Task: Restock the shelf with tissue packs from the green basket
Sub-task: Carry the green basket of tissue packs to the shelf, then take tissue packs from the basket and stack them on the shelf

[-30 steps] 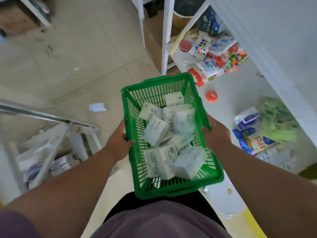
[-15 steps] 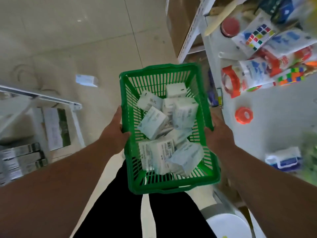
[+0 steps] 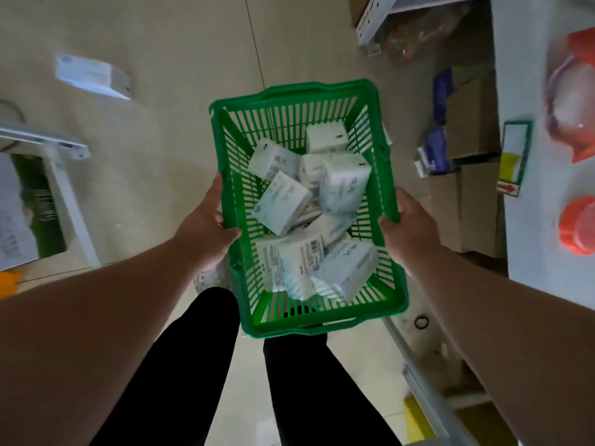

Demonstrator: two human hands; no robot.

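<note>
I hold a green slatted basket (image 3: pixel 291 93) in front of me, above my legs. Several white tissue packs (image 3: pixel 281 202) lie jumbled inside it. My left hand (image 3: pixel 206 225) grips the basket's left rim, thumb over the edge. My right hand (image 3: pixel 407 225) grips the right rim. The white shelf (image 3: pixel 528 204) stands on my right, its top surface level with the basket; its lower tier is partly hidden.
One white pack (image 3: pixel 93 75) lies on the tiled floor at far left. A white metal rack (image 3: pixel 61 175) stands at left. On the shelf are orange round items (image 3: pixel 579 226). Cardboard boxes (image 3: pixel 473 201) sit under it.
The view has tipped further down and closer to the shelf's edge. The basket stays in both hands, and the shelf's toys and packets have slid out of sight.
</note>
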